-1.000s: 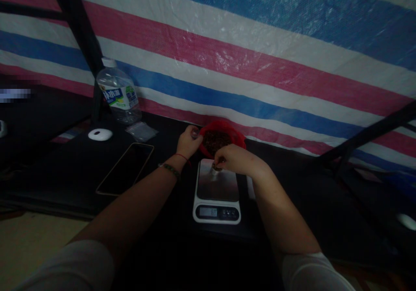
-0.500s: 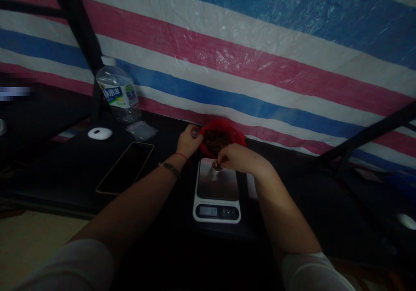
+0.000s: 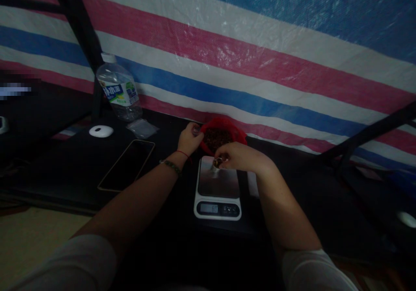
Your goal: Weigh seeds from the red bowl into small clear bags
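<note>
A white kitchen scale [image 3: 218,210] with a metal plate lies in front of me, its display reading what looks like 60. On the plate's back part stands a small silvery cup [image 3: 215,168] with brownish bits in it. My right hand [image 3: 231,155] has its fingers closed at the cup's rim. Behind the scale, a red plastic bag [image 3: 239,135] lies spread round a heap of dark brown bits [image 3: 217,138]. My left hand [image 3: 190,139] is at the bag's left edge, fingers closed round a small clear round piece [image 3: 196,130], perhaps a lid.
On the black table, a phone [image 3: 127,166], a white oval case [image 3: 101,131], a clear plastic packet [image 3: 142,128] and a large plastic bottle [image 3: 118,89] lie or stand to the left. Striped sheeting [image 3: 227,57] hangs behind, with dark frame bars [image 3: 78,26] at both sides.
My right hand's fingers have shifted slightly left and over the cup's rim. My left hand stays by the red bag, and the view has moved a little.
</note>
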The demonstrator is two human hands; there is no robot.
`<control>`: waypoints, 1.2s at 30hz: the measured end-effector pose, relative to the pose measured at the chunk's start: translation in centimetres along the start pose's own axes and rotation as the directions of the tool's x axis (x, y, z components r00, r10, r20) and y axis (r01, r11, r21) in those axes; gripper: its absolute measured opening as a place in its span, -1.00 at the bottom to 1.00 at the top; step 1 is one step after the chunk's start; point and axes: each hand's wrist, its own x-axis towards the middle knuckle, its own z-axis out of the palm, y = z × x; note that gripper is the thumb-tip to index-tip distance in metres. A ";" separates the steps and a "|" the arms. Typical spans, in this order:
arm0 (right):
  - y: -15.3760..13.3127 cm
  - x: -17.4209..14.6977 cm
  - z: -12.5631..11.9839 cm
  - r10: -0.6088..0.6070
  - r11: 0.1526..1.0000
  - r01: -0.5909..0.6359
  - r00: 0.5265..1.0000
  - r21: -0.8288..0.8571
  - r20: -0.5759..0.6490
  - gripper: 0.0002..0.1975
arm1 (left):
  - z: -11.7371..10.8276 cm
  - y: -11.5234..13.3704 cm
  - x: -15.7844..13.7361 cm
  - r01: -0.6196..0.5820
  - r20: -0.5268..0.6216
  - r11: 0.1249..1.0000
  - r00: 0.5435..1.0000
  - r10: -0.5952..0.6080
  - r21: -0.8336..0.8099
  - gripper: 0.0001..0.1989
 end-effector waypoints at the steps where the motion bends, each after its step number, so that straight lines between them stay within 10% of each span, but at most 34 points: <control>1: 0.1 0.1 0.2 -0.013 1.000 0.013 1.000 0.008 0.006 -0.76 | 0.0 0.0 0.0 -0.002 -0.001 1.000 1.000 0.002 0.001 -0.74; 30: 1.4 -0.6 -1.4 0.097 0.979 -0.140 0.960 -0.151 -0.262 -0.70 | -0.2 0.8 -0.2 0.027 0.052 0.999 0.998 -0.029 0.037 -0.69; 36: 4.0 0.1 -1.0 0.211 0.933 -0.219 0.976 -0.287 -0.058 -0.70 | -0.1 0.6 -0.4 0.029 0.134 0.994 0.990 -0.042 0.102 -0.60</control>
